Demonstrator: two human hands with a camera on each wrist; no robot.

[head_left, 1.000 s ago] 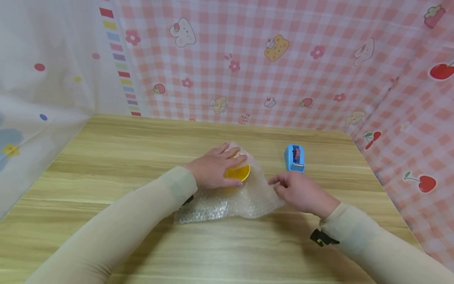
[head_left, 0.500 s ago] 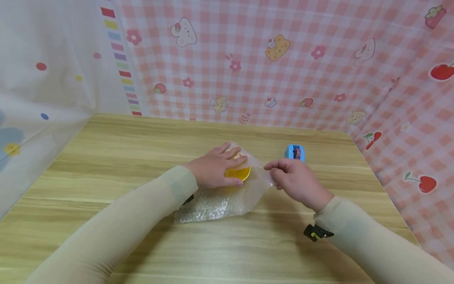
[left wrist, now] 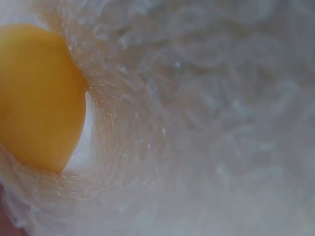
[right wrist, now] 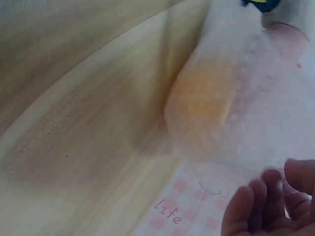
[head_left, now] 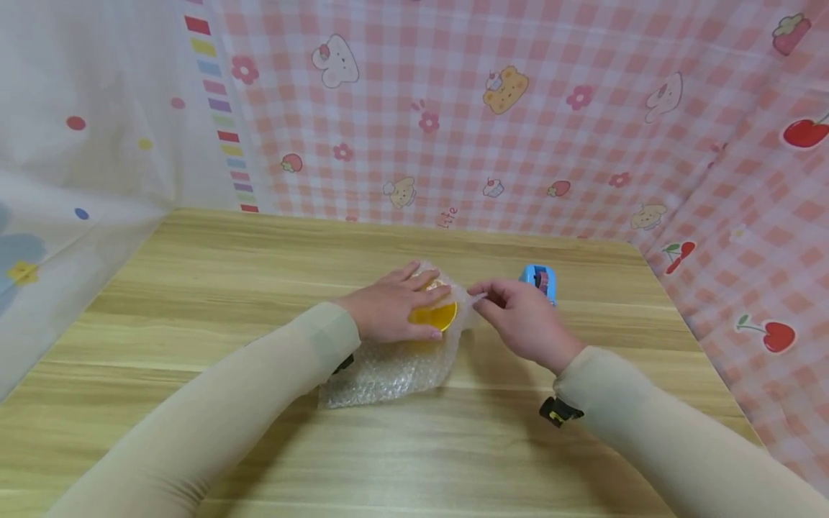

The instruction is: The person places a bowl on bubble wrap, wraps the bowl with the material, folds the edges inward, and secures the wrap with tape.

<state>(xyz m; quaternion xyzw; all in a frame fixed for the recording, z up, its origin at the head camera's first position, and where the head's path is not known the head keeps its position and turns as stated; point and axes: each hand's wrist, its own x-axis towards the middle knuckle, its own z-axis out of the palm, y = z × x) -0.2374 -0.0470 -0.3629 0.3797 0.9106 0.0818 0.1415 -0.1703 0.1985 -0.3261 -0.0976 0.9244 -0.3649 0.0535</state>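
A sheet of bubble wrap (head_left: 388,375) lies on the table, partly folded round a rounded yellow object with a curved rim, perhaps a cup (head_left: 442,318). My left hand (head_left: 395,306) rests on the yellow object with spread fingers. At the right, my right hand (head_left: 523,320) pinches an edge of the wrap and holds it raised beside the object. In the right wrist view the yellow body (right wrist: 204,105) shows through the wrap. The left wrist view has the smooth yellow side (left wrist: 39,98) bordered by bubbles. The left palm hides part of the object.
Behind the right hand stands a blue tape dispenser (head_left: 550,285) with a reddish roll, its front partly covered by that hand. The wooden table (head_left: 401,460) meets a pink checked cloth (head_left: 427,151) at the back and right, and a white cloth (head_left: 97,165) at the left.
My right hand has moved left and slightly away from me, drawing the wrap's right edge up and in toward the yellow object. The left hand stays in place.
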